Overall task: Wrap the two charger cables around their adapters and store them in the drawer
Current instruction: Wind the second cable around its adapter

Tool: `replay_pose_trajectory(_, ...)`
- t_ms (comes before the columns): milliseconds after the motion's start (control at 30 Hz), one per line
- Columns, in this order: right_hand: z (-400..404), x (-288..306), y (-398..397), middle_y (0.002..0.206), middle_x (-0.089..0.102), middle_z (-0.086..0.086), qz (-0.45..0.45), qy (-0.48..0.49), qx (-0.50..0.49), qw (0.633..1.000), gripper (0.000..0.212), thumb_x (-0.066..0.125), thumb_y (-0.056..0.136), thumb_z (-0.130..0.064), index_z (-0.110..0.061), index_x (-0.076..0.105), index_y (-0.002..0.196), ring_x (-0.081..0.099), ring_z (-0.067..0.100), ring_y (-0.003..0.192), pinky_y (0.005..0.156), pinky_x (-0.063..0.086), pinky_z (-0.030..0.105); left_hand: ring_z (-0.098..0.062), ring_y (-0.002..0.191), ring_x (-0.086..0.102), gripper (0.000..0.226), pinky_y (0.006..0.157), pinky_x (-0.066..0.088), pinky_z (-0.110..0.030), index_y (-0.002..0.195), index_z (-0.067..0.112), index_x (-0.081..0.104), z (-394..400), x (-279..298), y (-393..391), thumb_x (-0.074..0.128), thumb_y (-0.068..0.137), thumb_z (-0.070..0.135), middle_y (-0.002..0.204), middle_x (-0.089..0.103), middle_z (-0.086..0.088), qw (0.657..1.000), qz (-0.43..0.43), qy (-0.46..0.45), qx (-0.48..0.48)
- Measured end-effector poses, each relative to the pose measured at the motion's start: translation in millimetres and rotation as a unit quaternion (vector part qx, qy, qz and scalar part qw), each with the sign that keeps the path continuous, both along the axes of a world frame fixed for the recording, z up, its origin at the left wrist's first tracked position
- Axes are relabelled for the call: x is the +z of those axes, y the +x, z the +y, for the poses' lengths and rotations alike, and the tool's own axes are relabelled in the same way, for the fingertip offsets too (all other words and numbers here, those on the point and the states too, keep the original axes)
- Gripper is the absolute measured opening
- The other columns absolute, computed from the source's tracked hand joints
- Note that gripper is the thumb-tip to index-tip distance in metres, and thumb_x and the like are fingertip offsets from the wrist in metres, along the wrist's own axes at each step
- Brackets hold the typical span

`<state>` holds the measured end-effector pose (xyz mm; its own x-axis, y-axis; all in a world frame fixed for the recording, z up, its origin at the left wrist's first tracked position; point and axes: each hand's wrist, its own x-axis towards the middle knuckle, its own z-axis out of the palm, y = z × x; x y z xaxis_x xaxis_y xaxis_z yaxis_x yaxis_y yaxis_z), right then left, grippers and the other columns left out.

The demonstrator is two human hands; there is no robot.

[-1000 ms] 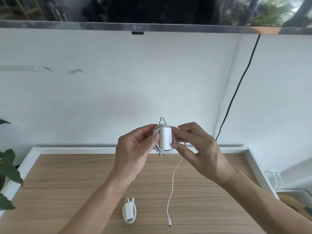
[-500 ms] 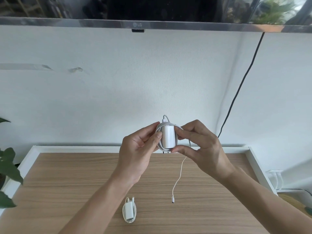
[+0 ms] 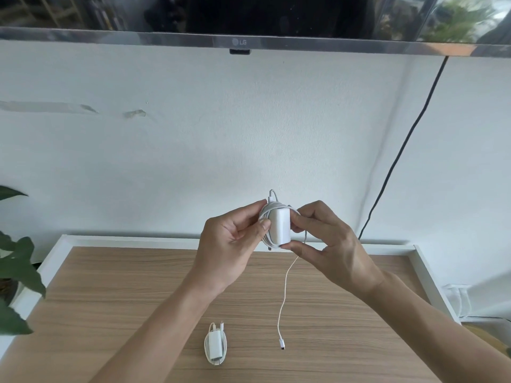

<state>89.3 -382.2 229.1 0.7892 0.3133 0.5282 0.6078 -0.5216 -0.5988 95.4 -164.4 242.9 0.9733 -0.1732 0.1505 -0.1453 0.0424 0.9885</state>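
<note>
2nd adapter [image 3: 279,227] mid-wrap, held up betw both hands
L hand [image 3: 231,246] & R hand [image 3: 326,244] pinch it; cable [image 3: 284,297] tail hangs lower vs 0.5 s ago, loop slipped?; wrapped charger [image 3: 215,344] on table [image 3: 110,294] below L wrist

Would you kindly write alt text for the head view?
Two hands hold a white adapter above a wooden table, its cable partly wound, the loose end hanging. A second, wrapped charger lies on the table.
</note>
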Motion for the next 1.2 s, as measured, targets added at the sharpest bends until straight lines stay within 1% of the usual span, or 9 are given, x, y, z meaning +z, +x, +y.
replay_pose_trajectory(100,-2,0,-2,0.104,0.056,0.004,0.026,0.000,-0.001,1.000,0.046,0.078,0.088,-0.021,-0.012,0.068,0.132,0.063,-0.001,0.102,0.092,0.047,0.012,-0.010,0.116,0.071,0.036,0.105,0.056,-0.041,0.126,0.016,0.073,-2,0,0,0.074,0.091,0.008,0.117,0.079,0.005,1.000,0.024,0.000,0.003)
replay_pose_trajectory(233,-8,3,-1,0.108,0.059,-0.002,0.070,0.007,0.009,0.997,0.049,0.080,0.088,-0.027,-0.020,0.068,0.135,0.068,0.015,0.102,0.093,0.056,0.031,-0.011,0.109,0.074,0.037,0.102,0.057,-0.040,0.125,0.020,0.073,-3,2,1,0.078,0.089,0.012,0.112,0.080,0.007,0.998,0.055,0.016,-0.009)
replay_pose_trajectory(333,-12,6,1,0.108,0.060,-0.002,0.092,0.006,0.017,0.996,0.052,0.083,0.086,-0.027,-0.019,0.068,0.135,0.070,0.016,0.099,0.090,0.059,0.036,-0.009,0.113,0.072,0.045,0.105,0.055,-0.034,0.131,0.022,0.069,0,1,-1,0.077,0.087,0.020,0.117,0.078,0.008,0.996,0.067,0.027,-0.045)
replay_pose_trajectory(433,-18,10,1,0.109,0.061,-0.002,0.108,-0.004,0.016,0.994,0.051,0.083,0.085,-0.030,-0.021,0.069,0.133,0.070,0.018,0.098,0.090,0.059,0.037,-0.013,0.127,0.066,0.051,0.112,0.049,-0.044,0.140,0.017,0.063,4,0,-2,0.066,0.092,0.034,0.135,0.071,0.006,0.990,0.104,-0.009,-0.090)
replay_pose_trajectory(533,-20,11,-1,0.110,0.061,-0.004,0.116,-0.023,0.015,0.993,0.050,0.084,0.084,-0.027,-0.020,0.070,0.131,0.070,0.017,0.097,0.091,0.058,0.036,-0.018,0.130,0.064,0.048,0.113,0.048,-0.049,0.141,0.016,0.062,6,-1,-3,0.061,0.097,0.035,0.140,0.067,0.003,0.986,0.122,-0.027,-0.110)
replay_pose_trajectory(667,-18,14,-6,0.110,0.062,-0.003,0.113,-0.028,0.014,0.993,0.052,0.089,0.079,-0.029,-0.013,0.071,0.125,0.070,0.012,0.096,0.091,0.058,0.027,-0.022,0.122,0.069,0.038,0.105,0.054,-0.051,0.137,0.015,0.065,4,-6,-7,0.062,0.099,0.020,0.131,0.073,0.001,0.985,0.135,-0.030,-0.106)
replay_pose_trajectory(967,-19,22,-16,0.107,0.062,-0.004,0.119,-0.057,0.009,0.991,0.048,0.088,0.080,-0.036,-0.013,0.072,0.119,0.069,0.009,0.095,0.088,0.054,0.017,-0.028,0.122,0.068,0.060,0.113,0.046,-0.044,0.145,0.024,0.058,7,-12,-10,0.074,0.088,0.020,0.128,0.073,-0.012,0.970,0.155,-0.047,-0.180)
replay_pose_trajectory(1100,-21,27,-16,0.100,0.060,-0.008,0.121,-0.084,0.006,0.989,0.050,0.085,0.076,-0.048,-0.017,0.071,0.112,0.064,0.012,0.086,0.078,0.053,0.021,-0.026,0.097,0.070,0.054,0.100,0.054,-0.045,0.141,0.025,0.062,4,-12,-12,0.075,0.089,0.017,0.109,0.077,-0.014,0.975,0.139,-0.033,-0.172)
replay_pose_trajectory(1200,-23,30,-15,0.097,0.057,-0.014,0.113,-0.120,0.001,0.986,0.053,0.085,0.071,-0.056,-0.020,0.067,0.105,0.060,0.010,0.080,0.070,0.050,0.019,-0.025,0.092,0.074,0.052,0.091,0.056,-0.039,0.136,0.022,0.066,0,-14,-14,0.077,0.086,0.016,0.099,0.078,-0.012,0.978,0.143,-0.035,-0.148)
